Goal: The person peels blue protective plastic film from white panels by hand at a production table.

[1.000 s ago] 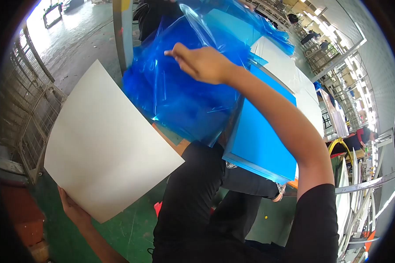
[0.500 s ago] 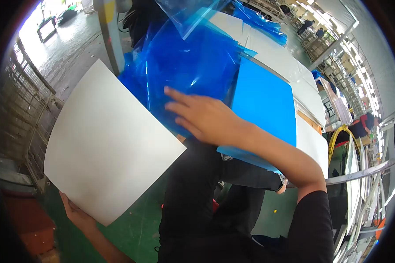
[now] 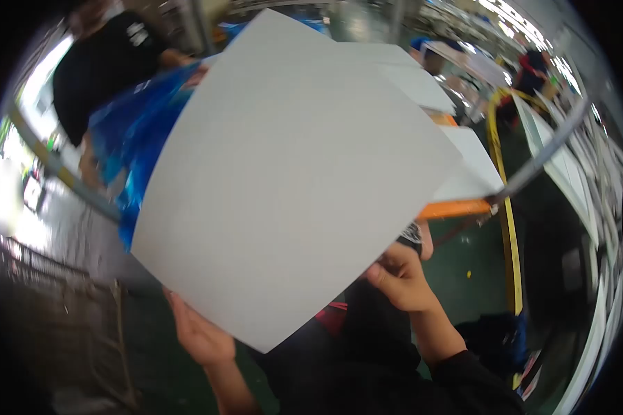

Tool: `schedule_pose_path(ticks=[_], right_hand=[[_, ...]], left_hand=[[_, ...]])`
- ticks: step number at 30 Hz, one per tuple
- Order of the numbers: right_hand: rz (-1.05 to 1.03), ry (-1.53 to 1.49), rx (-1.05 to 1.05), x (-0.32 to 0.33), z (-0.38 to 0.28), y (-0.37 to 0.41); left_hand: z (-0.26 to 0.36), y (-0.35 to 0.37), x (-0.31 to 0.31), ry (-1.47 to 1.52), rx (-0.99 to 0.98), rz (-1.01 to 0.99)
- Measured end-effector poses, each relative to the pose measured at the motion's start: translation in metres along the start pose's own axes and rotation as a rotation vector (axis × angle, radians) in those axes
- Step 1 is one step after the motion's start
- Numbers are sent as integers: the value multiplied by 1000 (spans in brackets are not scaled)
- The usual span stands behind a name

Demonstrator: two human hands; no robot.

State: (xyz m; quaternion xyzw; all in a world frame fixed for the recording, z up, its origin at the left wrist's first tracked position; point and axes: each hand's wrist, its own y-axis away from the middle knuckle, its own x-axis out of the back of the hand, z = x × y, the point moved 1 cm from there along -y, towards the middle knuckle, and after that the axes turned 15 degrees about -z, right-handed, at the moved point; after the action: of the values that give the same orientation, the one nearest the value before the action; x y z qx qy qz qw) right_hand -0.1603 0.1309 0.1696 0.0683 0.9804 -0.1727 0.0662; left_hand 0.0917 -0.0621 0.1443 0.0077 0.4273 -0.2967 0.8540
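Note:
A large white sheet (image 3: 291,180) fills the middle of the view, tilted with one corner toward me. My left hand (image 3: 204,337) grips its lower left edge, the fingers partly hidden behind it. At the lower right edge, my right hand (image 3: 403,277) pinches the sheet between the thumb and fingers. Crumpled blue plastic film (image 3: 145,142) shows past the left edge of the sheet. Behind the right side lie white panels (image 3: 471,162) on an orange-edged support (image 3: 457,209).
A person in a black T-shirt (image 3: 111,69) stands at the upper left, by the blue film. A metal rail (image 3: 550,149) and a yellow frame (image 3: 511,256) are on the right. Several white panels (image 3: 588,325) stand along the far right. Wire mesh (image 3: 55,297) is at the lower left.
The white sheet has moved from the left to the centre, before me. My right hand has left the blue film and taken the sheet's edge. The view has turned, bringing in another person.

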Motion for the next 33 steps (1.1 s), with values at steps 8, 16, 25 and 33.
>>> schedule_pose_path(ticks=[8,16,25,33], right_hand=[[650,-136,106,113,4,60],[851,-101,209,218,-7,82],[1024,-95,199,264,18,108],[1063,-111,210,267,37,114]], left_hand=[[-107,-34,-121,-105,306,-416],[-143,5,-117,-415,533,-679],[-154,28,-111,-775,551,-837],[-269,0,-166,-854,501,-816]])
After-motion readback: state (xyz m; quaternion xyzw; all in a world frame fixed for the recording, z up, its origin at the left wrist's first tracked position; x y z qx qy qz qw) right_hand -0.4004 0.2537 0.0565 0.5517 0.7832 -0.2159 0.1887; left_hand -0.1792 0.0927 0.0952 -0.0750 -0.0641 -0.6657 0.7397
